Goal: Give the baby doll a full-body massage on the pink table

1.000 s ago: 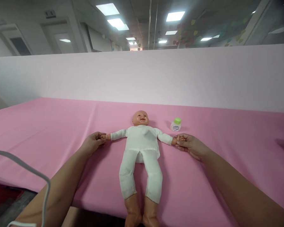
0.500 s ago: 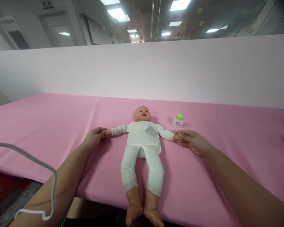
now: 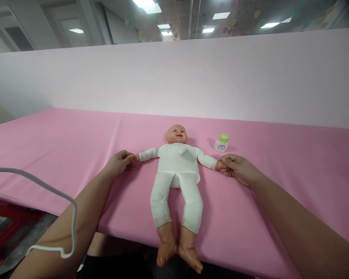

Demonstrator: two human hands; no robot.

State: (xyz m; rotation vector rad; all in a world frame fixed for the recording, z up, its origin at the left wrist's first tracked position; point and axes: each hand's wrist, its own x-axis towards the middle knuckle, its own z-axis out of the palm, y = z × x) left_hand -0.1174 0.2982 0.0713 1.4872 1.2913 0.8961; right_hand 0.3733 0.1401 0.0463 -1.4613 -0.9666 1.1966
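A baby doll in a white long-sleeved top and white trousers lies on its back, arms stretched out to both sides. Its bare feet hang over the near edge of the pink-covered table. My left hand is closed on the doll's hand at the left, fingers pinching it. At the right, my right hand grips the doll's other hand between thumb and fingers. Beyond my right hand stands a small clear bottle with a green cap and a printed label.
A white low wall runs along the table's far side, with glass and ceiling lights above it. A pale cable loops over my left forearm. Below the table at the left is a red stool-like object.
The whole view has shifted slightly, so the doll and bottle appear a little higher and further right. Both hands keep their hold on the doll's hands.
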